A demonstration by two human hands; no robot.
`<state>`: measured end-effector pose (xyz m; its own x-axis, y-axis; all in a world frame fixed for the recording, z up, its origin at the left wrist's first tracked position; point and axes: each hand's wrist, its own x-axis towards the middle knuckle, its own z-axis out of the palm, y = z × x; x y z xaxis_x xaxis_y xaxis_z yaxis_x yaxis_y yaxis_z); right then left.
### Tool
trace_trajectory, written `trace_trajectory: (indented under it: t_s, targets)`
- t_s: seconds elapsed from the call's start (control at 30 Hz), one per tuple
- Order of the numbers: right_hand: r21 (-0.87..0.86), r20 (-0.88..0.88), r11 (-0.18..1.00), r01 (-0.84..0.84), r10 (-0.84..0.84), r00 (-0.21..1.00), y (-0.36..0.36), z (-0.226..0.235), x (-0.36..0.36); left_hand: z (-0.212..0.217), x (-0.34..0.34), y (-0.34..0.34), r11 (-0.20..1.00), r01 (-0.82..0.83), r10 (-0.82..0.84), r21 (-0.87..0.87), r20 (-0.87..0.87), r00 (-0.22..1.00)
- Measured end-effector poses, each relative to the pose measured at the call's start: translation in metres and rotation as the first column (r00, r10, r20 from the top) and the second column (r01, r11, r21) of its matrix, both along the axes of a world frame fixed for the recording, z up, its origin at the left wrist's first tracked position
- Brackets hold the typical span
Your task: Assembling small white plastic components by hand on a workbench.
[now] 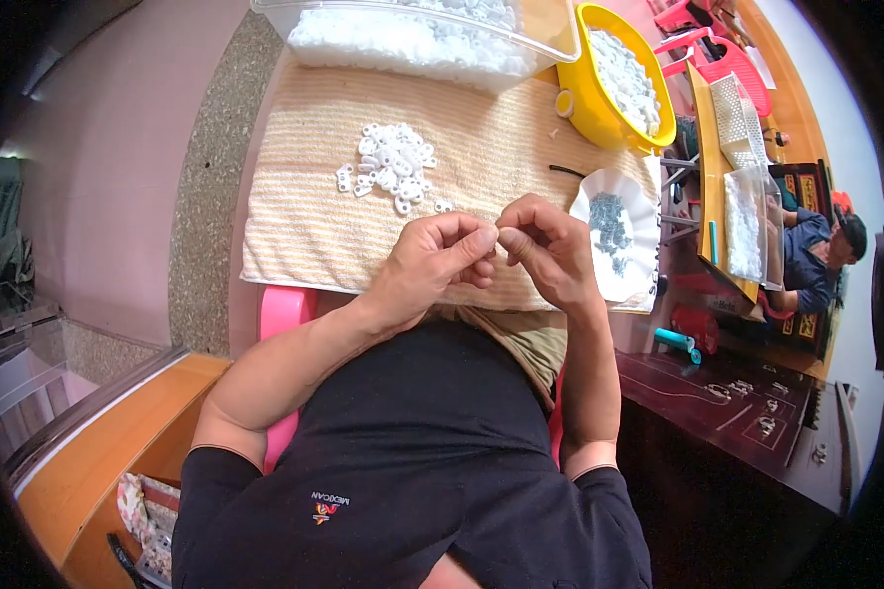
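My left hand and my right hand meet above the near edge of a striped towel. Thumb and forefinger of each are pinched together, tip against tip; whatever they hold is too small and too covered to name. Just beyond my left hand lies a small white plastic piece with holes. Farther off, a loose heap of similar white pieces rests on the towel. Beside my right hand is a white fluted paper dish holding small grey metal-looking bits.
A clear plastic bin full of white pieces stands at the far edge. Right of it is a yellow basin, also filled. A thin black stick lies near the dish. At another table on the right, a person sits by a clear tray.
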<state>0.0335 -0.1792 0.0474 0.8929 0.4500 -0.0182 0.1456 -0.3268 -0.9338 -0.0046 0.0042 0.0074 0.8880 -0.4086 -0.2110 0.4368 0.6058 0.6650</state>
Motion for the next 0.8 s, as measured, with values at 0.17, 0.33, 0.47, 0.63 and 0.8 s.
trace_trajectory:
  t_s: [0.17,0.33,0.47,0.63,0.8]
  targets:
    - [-0.003,0.086,0.999,-0.037,0.037,0.996,-0.001,0.001,-0.001,0.004,0.001,0.002,0.999,0.054,-0.054,0.005,-0.037,0.998]
    - [0.084,0.098,0.994,-0.069,0.061,0.993,-0.001,0.0,-0.002,0.002,0.001,0.003,0.997,0.07,-0.071,-0.029,-0.058,0.996]
    - [0.063,0.133,0.994,-0.09,0.081,0.988,-0.002,0.0,-0.001,0.003,0.002,0.004,0.996,0.081,-0.082,-0.027,-0.044,0.996]
    - [0.057,0.08,0.996,-0.072,0.068,0.994,-0.006,-0.005,-0.004,0.001,0.002,0.003,0.994,0.061,-0.068,0.093,0.073,0.995]
    - [0.186,-0.102,0.982,0.039,-0.02,0.995,-0.004,-0.007,-0.012,0.006,0.0,0.002,0.972,-0.007,-0.047,0.237,0.222,0.974]
